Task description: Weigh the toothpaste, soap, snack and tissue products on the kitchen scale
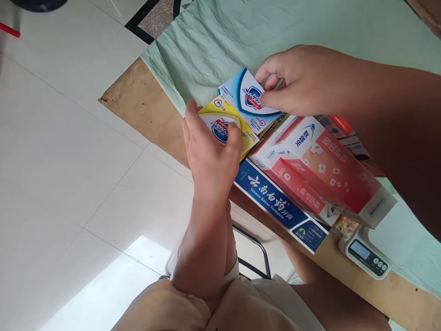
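Note:
My left hand (213, 151) is wrapped round a yellow Safeguard soap box (219, 128), its thumb lying on the top face. Against that box lies a blue-and-white Safeguard soap box (245, 94). My right hand (292, 85) grips this second box at its right side, with the thumb on top. Right beside both soap boxes is a stack of red-and-white toothpaste boxes (330, 163). Along its near side runs a long blue Yunnan Baiyao toothpaste box (279, 202). What lies under the soap boxes is mostly hidden.
A pale green cloth (220, 41) covers much of the brown board (144, 105). A white digital scale (370, 257) stands at the lower right, near the board's front edge. Partly behind my right forearm is an orange-red item (341, 124). Tiled floor (86, 161) lies left.

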### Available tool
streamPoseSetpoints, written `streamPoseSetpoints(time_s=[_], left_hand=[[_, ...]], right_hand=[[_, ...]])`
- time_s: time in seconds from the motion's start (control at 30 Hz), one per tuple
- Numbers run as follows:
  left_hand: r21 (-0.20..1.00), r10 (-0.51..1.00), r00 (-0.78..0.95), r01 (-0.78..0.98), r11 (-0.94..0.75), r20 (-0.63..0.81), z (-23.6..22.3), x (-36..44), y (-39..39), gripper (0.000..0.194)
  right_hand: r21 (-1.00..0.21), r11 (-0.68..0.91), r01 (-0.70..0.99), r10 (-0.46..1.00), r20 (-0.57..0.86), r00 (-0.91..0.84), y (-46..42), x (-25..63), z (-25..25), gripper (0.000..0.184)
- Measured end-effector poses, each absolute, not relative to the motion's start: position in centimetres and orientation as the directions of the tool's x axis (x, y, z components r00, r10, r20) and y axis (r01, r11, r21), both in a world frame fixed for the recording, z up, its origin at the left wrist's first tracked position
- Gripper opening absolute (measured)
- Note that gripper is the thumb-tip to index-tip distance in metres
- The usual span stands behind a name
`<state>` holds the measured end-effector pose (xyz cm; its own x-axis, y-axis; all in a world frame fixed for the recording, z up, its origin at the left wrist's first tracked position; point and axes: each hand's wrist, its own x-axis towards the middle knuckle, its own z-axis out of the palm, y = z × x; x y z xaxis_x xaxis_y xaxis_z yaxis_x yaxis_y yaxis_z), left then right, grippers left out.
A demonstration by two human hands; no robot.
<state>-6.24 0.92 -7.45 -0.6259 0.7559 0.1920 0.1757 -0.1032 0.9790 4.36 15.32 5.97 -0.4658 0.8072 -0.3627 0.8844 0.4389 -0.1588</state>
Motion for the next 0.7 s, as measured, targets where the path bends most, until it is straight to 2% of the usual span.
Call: streamPoseSetpoints(time_s=[0.07,0.17,0.27,0.4,0.53,0.7], left_hand=[[0.97,0.686,-0.697,0.238,-0.055,0.21,-7.8,-5.9,1.3,0.062],[0.962,0.627,-0.747,0.274,-0.013,0.221,-7.2,-5.0,1.9,0.061],[0.957,0.624,-0.768,0.269,0.107,0.145,-6.0,-4.1,2.3,0.062],[0.948,0.652,-0.756,0.246,0.203,0.056,-5.3,-4.1,2.3,0.068],[0.959,0.686,-0.723,0.243,0.148,0.077,-6.0,-4.5,2.2,0.073],[0.966,0.642,-0.754,0.244,0.08,0.138,-6.0,-3.2,2.2,0.075]], right_hand=[[-0.164,0.436,0.885,0.797,-0.387,-0.465,15.6,4.6,6.0,0.046],[-0.202,0.461,0.864,0.769,-0.395,-0.503,16.5,4.8,5.9,0.068],[-0.269,0.523,0.809,0.718,-0.372,-0.588,17.2,4.6,5.7,0.083],[-0.296,0.561,0.773,0.673,-0.379,-0.635,17.0,4.0,5.5,0.072],[-0.306,0.552,0.776,0.679,-0.375,-0.631,16.7,4.0,5.4,0.068],[-0.353,0.53,0.771,0.675,-0.375,-0.636,17.1,4.7,4.7,0.066]])
